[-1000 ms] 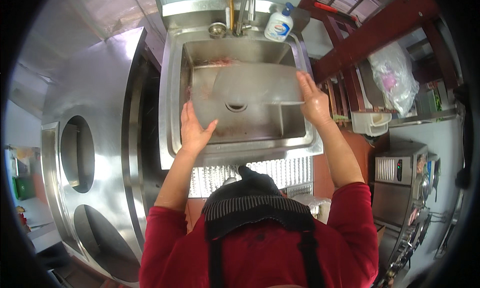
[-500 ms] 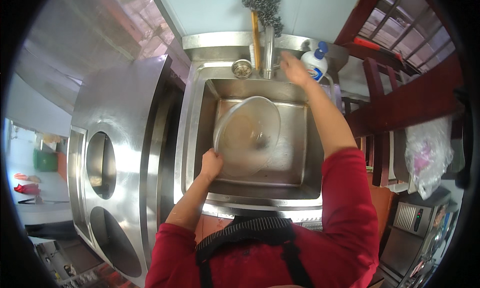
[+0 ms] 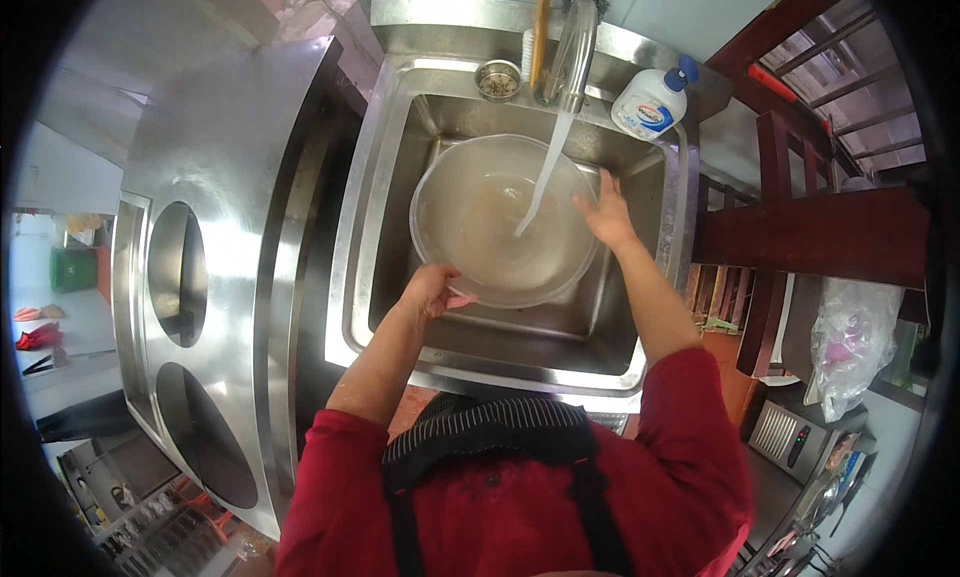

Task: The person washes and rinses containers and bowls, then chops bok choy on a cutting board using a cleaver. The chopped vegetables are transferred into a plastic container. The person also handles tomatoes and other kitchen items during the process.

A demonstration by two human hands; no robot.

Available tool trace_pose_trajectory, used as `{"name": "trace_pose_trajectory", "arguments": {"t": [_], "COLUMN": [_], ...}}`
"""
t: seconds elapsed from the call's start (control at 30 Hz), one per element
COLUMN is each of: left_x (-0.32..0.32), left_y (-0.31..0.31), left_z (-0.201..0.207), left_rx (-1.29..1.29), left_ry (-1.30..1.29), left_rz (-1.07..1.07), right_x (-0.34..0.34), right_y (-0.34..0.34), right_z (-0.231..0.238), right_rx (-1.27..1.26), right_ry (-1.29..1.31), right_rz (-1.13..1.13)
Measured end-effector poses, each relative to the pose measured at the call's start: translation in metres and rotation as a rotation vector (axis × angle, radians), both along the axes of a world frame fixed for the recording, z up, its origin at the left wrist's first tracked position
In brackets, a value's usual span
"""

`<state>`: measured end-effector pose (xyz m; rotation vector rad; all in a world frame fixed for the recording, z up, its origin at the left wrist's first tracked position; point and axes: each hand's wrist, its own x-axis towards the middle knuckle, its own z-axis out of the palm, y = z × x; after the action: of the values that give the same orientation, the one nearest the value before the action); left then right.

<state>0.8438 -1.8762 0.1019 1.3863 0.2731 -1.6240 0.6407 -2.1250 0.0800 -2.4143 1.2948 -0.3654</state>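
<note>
A large translucent basin (image 3: pixel 470 262) sits nearly level inside the steel sink (image 3: pixel 480 342). Cloudy water fills part of it. My left hand (image 3: pixel 435 290) grips the basin's near-left rim, thumb above and fingers below. At the right rim, my right hand (image 3: pixel 606 215) is spread with fingers apart and holds nothing; whether it touches the rim I cannot tell. From the curved metal tap (image 3: pixel 580 52) at the back, a stream of water (image 3: pixel 546 172) falls into the basin.
On the sink's back ledge stand a small round strainer (image 3: pixel 498 80), a brush (image 3: pixel 540 37) and a white pump bottle (image 3: pixel 650 102) with a blue top. A steel counter with round openings (image 3: pixel 235 177) stands left. A dark red wooden frame (image 3: pixel 810 237) is at the right.
Water now runs from the tap. The basin has gone from tilted to nearly level. My right hand has come from beside the tap down to the basin's right rim.
</note>
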Motion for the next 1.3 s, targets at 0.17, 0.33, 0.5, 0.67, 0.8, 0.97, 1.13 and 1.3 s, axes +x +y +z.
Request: {"name": "trace_pose_trajectory", "arguments": {"t": [0.17,0.33,0.5,0.67,0.8,0.97,1.13,1.3], "left_x": [-0.029,-0.038,-0.009,-0.004,-0.005,0.007,0.012,0.009], "left_y": [0.002,0.007,0.046,0.086,0.096,0.107,0.115,0.123], "left_z": [-0.007,0.016,0.054,0.07,0.073,0.083,0.079,0.072], "left_rx": [0.018,-0.153,-0.069,-0.103,-0.108,-0.126,-0.128,-0.158], "left_ry": [0.106,-0.109,-0.639,-0.702,-0.716,-0.766,-0.733,-0.761], "left_rz": [-0.072,-0.131,-0.044,-0.024,-0.019,0.019,0.015,0.003], "right_x": [-0.081,-0.087,-0.034,-0.068,-0.016,0.007,0.005,-0.005], "right_y": [0.037,0.056,0.108,0.1,0.116,0.137,0.133,0.101], "right_z": [-0.003,-0.004,-0.041,-0.041,-0.064,-0.072,-0.066,-0.036], "right_rx": [1.389,1.246,1.673,1.553,1.497,1.869,1.997,1.56], "right_ry": [-0.346,-0.693,-0.744,-0.797,-0.976,-1.117,-1.095,-0.742], "right_rz": [-0.411,-0.67,-0.638,-0.45,-0.621,-0.35,-0.383,-0.448]}}
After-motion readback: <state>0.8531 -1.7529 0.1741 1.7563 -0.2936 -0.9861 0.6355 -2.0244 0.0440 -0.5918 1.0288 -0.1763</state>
